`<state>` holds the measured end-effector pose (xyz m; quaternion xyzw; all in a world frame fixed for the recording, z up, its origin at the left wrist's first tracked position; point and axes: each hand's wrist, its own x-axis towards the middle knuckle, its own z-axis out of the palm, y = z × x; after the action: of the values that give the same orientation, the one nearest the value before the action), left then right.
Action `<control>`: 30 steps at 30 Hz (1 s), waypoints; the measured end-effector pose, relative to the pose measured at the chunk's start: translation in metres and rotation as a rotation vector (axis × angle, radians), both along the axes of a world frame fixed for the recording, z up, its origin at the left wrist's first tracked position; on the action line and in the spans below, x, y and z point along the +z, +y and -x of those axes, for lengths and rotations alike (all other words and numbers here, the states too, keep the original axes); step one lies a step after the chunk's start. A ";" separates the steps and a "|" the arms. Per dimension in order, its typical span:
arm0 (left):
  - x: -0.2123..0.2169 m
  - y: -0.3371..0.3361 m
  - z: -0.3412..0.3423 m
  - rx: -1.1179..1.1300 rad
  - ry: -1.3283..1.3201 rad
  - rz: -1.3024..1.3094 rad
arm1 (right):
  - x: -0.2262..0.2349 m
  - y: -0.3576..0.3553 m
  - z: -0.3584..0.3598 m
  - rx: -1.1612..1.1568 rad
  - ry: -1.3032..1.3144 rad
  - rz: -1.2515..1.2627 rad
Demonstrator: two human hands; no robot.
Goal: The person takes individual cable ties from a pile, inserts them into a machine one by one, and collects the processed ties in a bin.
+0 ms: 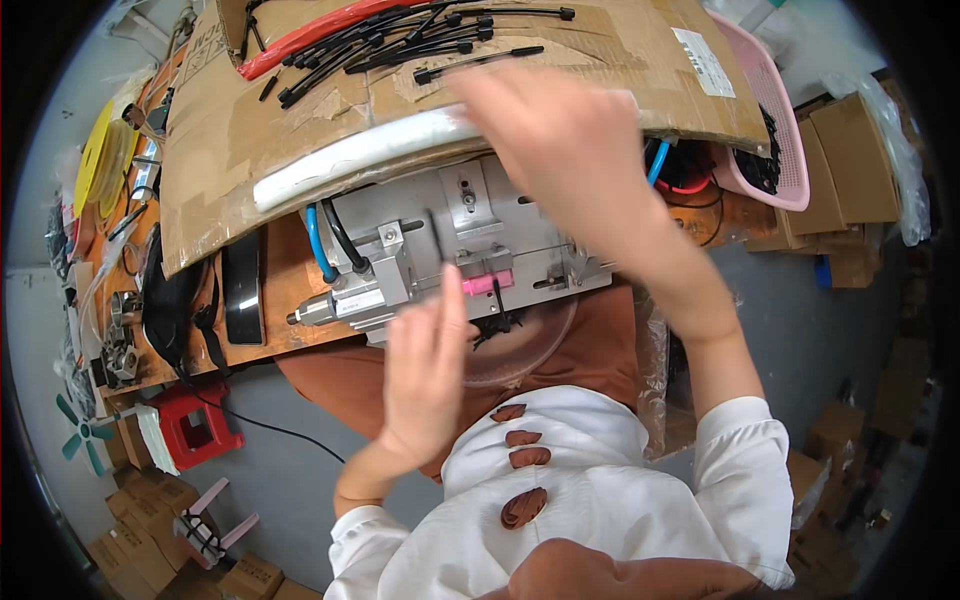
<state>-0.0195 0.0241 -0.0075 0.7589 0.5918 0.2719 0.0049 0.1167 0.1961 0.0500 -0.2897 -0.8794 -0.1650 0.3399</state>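
Note:
My left hand [425,365], smeared by motion, is in front of a metal fixture [470,215] with a pink block [487,282] on it. A thin dark streak [435,235] shows just beyond its fingertip; whether the hand holds it I cannot tell. Higher up, my right hand [560,140] blurs over the cardboard sheet [220,170], close to several thin black rods with small block-like heads [400,45]. Its fingers are too smeared to show a grip. A black piece [497,295] stands out from the pink block.
A white padded roll [360,155] edges the cardboard above the fixture. Blue tube [320,242] and black tube run into the fixture. Below it, a clear round tray [540,350] holds black bits. A pink basket [790,150] of black parts is at right, a red stool [195,428] at lower left.

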 end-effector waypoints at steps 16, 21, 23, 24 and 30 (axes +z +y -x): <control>-0.039 -0.007 -0.039 0.056 0.111 0.181 | 0.011 -0.032 -0.052 0.290 0.853 0.964; 0.018 0.029 0.004 -0.098 -0.100 0.151 | -0.061 -0.109 -0.070 0.347 0.469 0.676; 0.041 0.083 0.041 0.029 -0.012 -0.143 | -0.087 -0.132 -0.066 0.237 0.401 0.758; 0.050 0.108 0.066 0.167 0.053 -0.223 | -0.095 -0.136 -0.059 0.245 0.398 0.763; 0.054 0.189 0.140 0.034 -0.099 0.025 | -0.114 -0.138 -0.037 0.188 0.225 0.713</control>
<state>-0.1593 0.2126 0.0469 0.7343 0.6068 0.3017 0.0392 0.1535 0.0581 -0.0644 -0.3239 -0.8615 0.2158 0.3261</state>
